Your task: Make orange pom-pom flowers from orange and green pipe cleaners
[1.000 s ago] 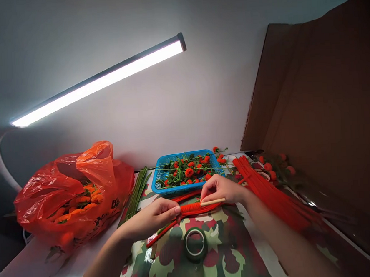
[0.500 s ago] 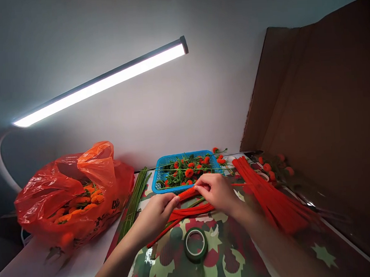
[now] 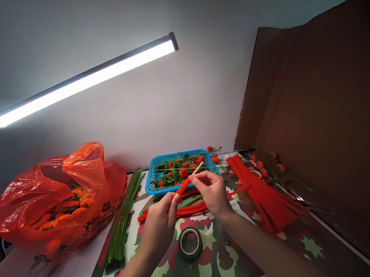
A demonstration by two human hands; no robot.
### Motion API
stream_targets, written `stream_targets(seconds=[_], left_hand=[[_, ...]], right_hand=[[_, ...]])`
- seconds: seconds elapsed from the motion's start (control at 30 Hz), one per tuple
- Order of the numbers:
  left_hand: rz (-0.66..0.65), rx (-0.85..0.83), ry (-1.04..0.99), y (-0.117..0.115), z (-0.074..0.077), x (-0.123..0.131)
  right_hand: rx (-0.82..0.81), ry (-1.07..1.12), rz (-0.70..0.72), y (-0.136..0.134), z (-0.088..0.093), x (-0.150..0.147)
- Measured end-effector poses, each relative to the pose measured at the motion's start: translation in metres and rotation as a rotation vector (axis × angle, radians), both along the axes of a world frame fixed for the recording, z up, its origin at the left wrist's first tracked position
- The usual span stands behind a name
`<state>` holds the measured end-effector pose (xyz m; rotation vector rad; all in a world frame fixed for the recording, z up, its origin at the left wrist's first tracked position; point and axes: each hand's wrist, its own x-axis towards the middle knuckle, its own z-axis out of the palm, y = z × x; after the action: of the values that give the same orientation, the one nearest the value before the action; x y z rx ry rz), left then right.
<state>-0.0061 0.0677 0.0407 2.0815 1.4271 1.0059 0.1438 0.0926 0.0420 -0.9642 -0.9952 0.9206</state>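
A thin wooden stick [image 3: 199, 167], tilted up to the right, carries a tight coil of orange-red pipe cleaner [image 3: 184, 186]. My left hand [image 3: 162, 213] is closed in a pinch on the coil's lower end. At the upper end, the thumb and fingers of my right hand [image 3: 211, 190] pinch the pipe cleaner beside the bare stick. Loose red pipe cleaners [image 3: 192, 209] lie on the table beneath my hands. Nearer to me rests a roll of dark green tape [image 3: 190, 244].
Behind my hands, a blue basket [image 3: 152, 176] holds red flowers with green stems. Green pipe cleaners [image 3: 123, 226] and an orange plastic bag [image 3: 91, 194] of flowers are on the left. To the right lie a red pipe-cleaner bundle [image 3: 263, 196] and a cardboard sheet [image 3: 319, 84]. A lit lamp [image 3: 84, 84] hangs above.
The stick now points up with its bare end showing above my right hand. The coil has tilted more steeply. The whole view has shifted, with everything sitting further left.
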Motion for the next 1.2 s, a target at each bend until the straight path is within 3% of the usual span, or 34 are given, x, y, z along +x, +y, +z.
stream_targets(seconds=[0.1, 0.23, 0.37, 0.53, 0.9, 1.2], left_hand=[[0.008, 0.04, -0.02, -0.002, -0.002, 0.002], [-0.015, 0.072, -0.099, -0.003, -0.004, 0.002], [-0.121, 0.02, -0.167, -0.001, 0.003, -0.002], [-0.253, -0.155, -0.263, -0.002, 0.014, -0.008], [-0.244, -0.038, -0.166, -0.006, 0.021, -0.01], [-0.223, 0.018, -0.111, -0.008, 0.021, -0.009]], right_hand=[[-0.107, 0.246, 0.05, 0.002, 0.002, -0.001], [-0.166, 0.492, 0.266, 0.005, 0.004, 0.003], [-0.124, 0.539, 0.475, 0.009, 0.004, 0.01], [-0.062, 0.475, 0.602, 0.01, 0.002, 0.017], [0.016, 0.406, 0.705, 0.007, 0.008, 0.019], [0.071, 0.468, 0.68, 0.003, 0.01, 0.01]])
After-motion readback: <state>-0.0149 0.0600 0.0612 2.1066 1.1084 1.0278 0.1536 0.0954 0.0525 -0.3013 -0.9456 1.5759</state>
